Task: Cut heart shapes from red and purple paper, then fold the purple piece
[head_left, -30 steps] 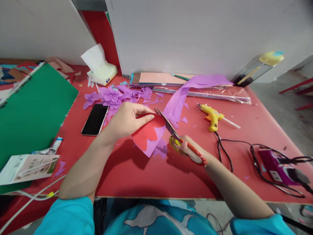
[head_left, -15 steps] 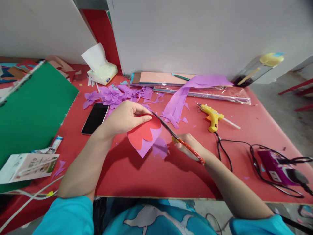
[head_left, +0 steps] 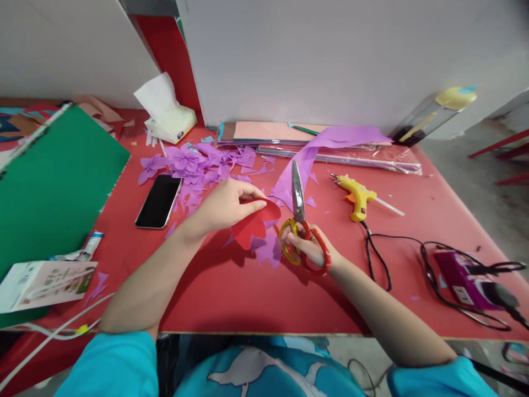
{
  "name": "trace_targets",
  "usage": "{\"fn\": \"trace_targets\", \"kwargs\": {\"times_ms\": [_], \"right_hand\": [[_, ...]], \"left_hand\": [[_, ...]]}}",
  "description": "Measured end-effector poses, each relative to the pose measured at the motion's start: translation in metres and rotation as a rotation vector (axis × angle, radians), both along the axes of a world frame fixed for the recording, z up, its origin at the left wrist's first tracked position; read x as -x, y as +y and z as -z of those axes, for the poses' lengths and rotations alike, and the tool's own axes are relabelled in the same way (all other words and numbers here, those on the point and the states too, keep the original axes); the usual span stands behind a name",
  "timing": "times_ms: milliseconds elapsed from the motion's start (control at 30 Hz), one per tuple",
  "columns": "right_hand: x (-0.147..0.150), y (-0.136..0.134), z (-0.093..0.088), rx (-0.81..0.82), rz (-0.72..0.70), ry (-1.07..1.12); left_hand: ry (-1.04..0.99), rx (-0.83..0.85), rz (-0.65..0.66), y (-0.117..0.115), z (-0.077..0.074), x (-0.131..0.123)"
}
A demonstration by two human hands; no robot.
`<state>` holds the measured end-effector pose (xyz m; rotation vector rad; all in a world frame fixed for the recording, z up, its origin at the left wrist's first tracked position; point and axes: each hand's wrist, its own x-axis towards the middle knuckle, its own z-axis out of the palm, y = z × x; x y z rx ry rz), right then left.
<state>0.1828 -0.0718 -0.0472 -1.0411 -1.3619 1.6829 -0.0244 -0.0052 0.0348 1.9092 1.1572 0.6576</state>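
Note:
Between thumb and fingers, my left hand (head_left: 229,207) pinches a red paper petal shape (head_left: 253,223) with a scalloped edge. Purple paper shows behind the red one; whether it is also in my grip I cannot tell. Just below lies a purple paper flower cutout (head_left: 269,249) on the table. My right hand (head_left: 308,246) is closed round the handles of a pair of scissors (head_left: 298,193), one loop yellow and one red. The blades point away from me and look closed, apart from the red paper.
Purple paper flowers and scraps (head_left: 190,162) are heaped behind my left hand, near a phone (head_left: 159,202). A yellow glue gun (head_left: 356,196) lies right, its cord running to a purple power strip (head_left: 465,278). Paper packs (head_left: 264,132) and a tissue box (head_left: 173,124) stand behind.
The scissors have come away from the paper and swung upright in my right hand. My left hand has shifted slightly right and nearer with the red paper, which has turned.

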Motion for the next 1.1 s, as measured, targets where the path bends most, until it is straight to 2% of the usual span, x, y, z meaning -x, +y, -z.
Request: {"fn": "trace_targets", "kwargs": {"times_ms": [267, 367, 567, 800, 933, 1000, 1100], "right_hand": [[0.010, -0.001, 0.014, 0.103, 0.335, 0.132], [0.009, 0.000, 0.015, 0.112, 0.365, 0.126], [0.007, 0.002, 0.014, 0.011, 0.469, -0.034], [0.002, 0.008, 0.015, -0.059, 0.526, -0.136], [0.000, 0.011, 0.015, -0.114, 0.568, -0.205], [0.000, 0.012, 0.014, -0.160, 0.596, -0.246], [0.001, 0.010, 0.010, -0.182, 0.595, -0.264]], "left_hand": [[-0.134, 0.152, -0.008, -0.008, 0.031, -0.030], [-0.171, 0.175, -0.012, -0.012, 0.043, -0.036], [-0.249, 0.128, -0.041, -0.017, 0.060, -0.042], [-0.272, 0.277, -0.015, -0.019, 0.070, -0.036], [-0.251, 0.576, 0.085, -0.022, 0.073, -0.029], [-0.267, 0.673, 0.106, -0.024, 0.073, -0.027], [-0.345, 0.659, 0.059, -0.028, 0.073, -0.028]]}}
